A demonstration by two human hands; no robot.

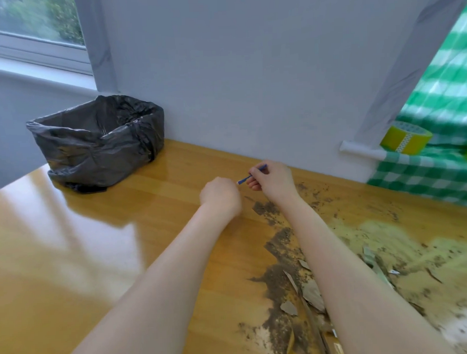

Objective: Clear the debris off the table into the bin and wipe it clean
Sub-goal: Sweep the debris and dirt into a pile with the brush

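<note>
Dark soil and sandy dust point(281, 257) spread over the right half of the wooden table point(101, 236), mixed with dry leaf scraps point(311, 294) and thin sticks. A bin lined with a black bag point(97, 140) stands at the table's back left, by the wall. My right hand point(274, 179) pinches a thin blue stick point(251, 174) above the table near the wall. My left hand point(221, 196) is just left of it, fingers curled under, and whether it holds anything is hidden.
A white wall runs along the table's far edge. At the right, a green checked cloth point(425, 173) covers a surface with a yellow tape roll point(404, 138) on it. A window point(33, 30) is at the upper left.
</note>
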